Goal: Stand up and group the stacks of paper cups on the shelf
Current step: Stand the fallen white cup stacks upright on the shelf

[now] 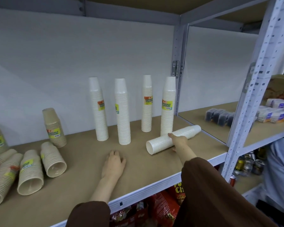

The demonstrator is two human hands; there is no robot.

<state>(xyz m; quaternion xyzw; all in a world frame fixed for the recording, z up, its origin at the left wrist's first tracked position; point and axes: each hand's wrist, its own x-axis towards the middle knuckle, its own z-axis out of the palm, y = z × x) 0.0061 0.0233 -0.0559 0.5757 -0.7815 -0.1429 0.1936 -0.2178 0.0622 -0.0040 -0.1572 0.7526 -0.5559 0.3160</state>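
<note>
Several tall white cup stacks stand upright at the back of the brown shelf (82, 174): one at the left (98, 112), one beside it (123, 115), one further back (146, 105) and one at the right (168, 108). A white stack (161, 142) lies on its side in front of them, and my right hand (179, 140) is closed around its middle. My left hand (113, 163) rests flat on the shelf, holding nothing. At the left, one tan cup stack (54, 128) stands upright and several tan stacks (30, 172) lie on their sides.
A grey metal upright (252, 89) bounds the shelf on the right, with packaged goods (220, 116) on the neighbouring shelf. Another person's sleeve (279, 169) shows at the far right. Red snack bags (162, 208) fill the shelf below.
</note>
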